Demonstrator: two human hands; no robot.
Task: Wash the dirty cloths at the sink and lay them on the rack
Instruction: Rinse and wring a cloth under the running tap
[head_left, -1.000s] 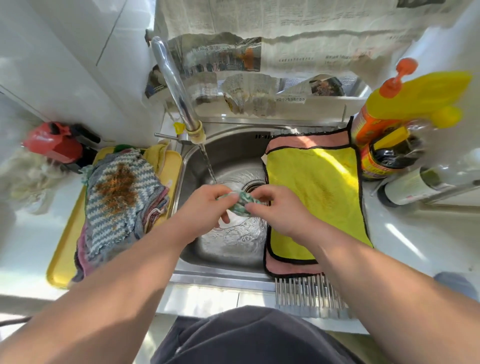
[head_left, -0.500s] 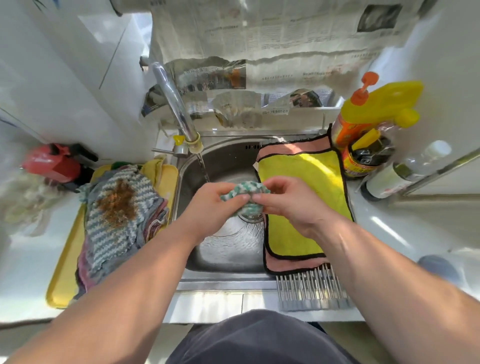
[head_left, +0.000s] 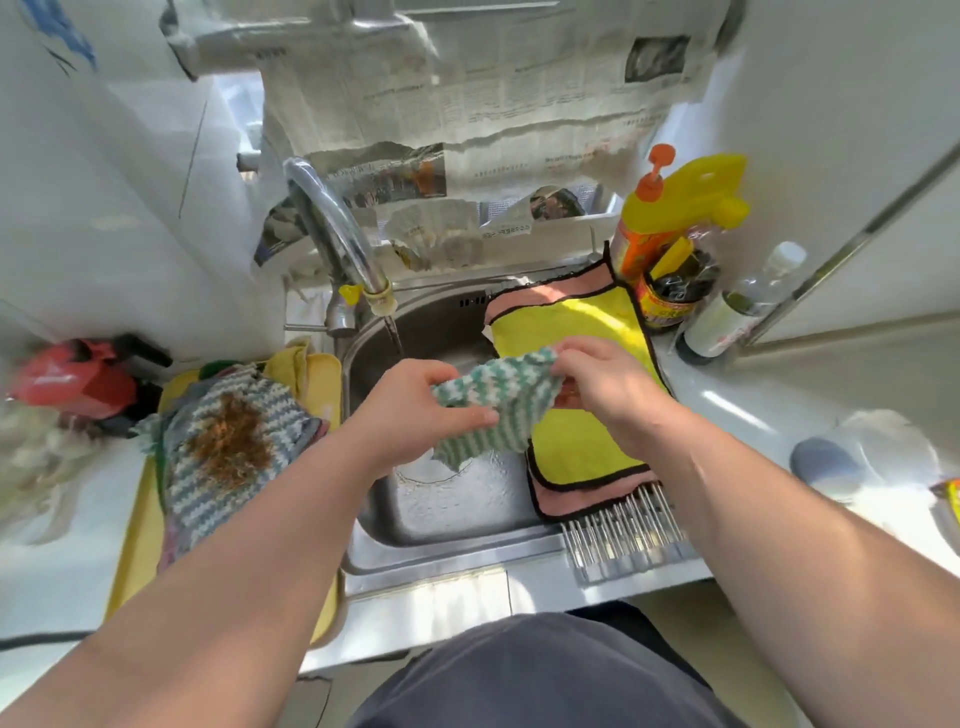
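Both hands pinch my green-white cloth (head_left: 496, 402) mid-frame over sink (head_left: 457, 514): left hand (head_left: 415, 410) on its left edge, right hand (head_left: 602, 384) on its upper right corner. Yellow cloth (head_left: 582, 332) on rack (head_left: 623, 530).

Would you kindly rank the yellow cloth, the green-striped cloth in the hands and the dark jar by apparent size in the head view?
1. yellow cloth, though partly covered
2. green-striped cloth, bunched and held nearer the camera
3. dark jar

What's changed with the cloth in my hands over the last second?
The green-and-white cloth, a low wad before, is lifted and pulled open between the left hand and right hand, which still pinch it. The tap still runs; stained cloth and yellow cloth unmoved.
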